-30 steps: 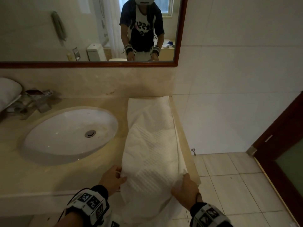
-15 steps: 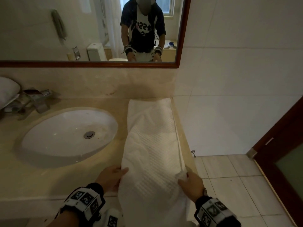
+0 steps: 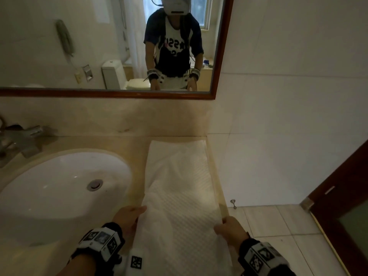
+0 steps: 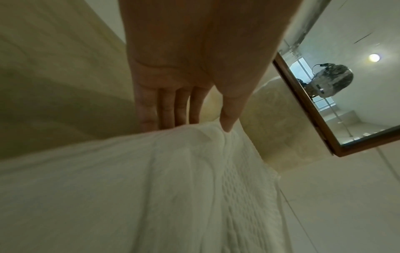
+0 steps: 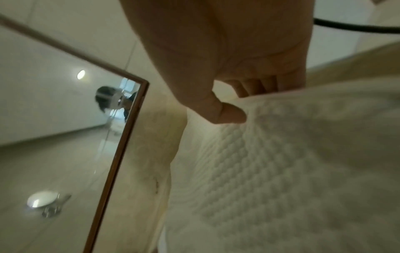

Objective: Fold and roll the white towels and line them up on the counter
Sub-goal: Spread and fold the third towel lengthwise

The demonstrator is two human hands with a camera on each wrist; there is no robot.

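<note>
Nearest the camera, the left hand (image 3: 127, 218) pinches the left edge of the white towel (image 3: 179, 196), thumb on top and fingers reaching under the cloth, as the left wrist view shows. The right hand (image 3: 229, 228) has its grip closed on the right edge in the same way, thumb pressed onto the waffle weave and fingers curled beneath. Both hands grasp the towel at its near part, where the cloth spills over the front edge of the desk (image 3: 137, 156) and hangs toward the floor.

Beyond the hands the towel lies as a long narrow strip on the desk, between the sink (image 3: 59, 188) and the side wall, its far end close to the backsplash under the mirror (image 3: 111, 46). A shallow wrinkle crosses its middle.

Judging from this, the lengthwise folding looks done or nearly so. No rolling has begun, and no finished roll is visible on the desk, so the rolling and the lining up are all left.
</note>
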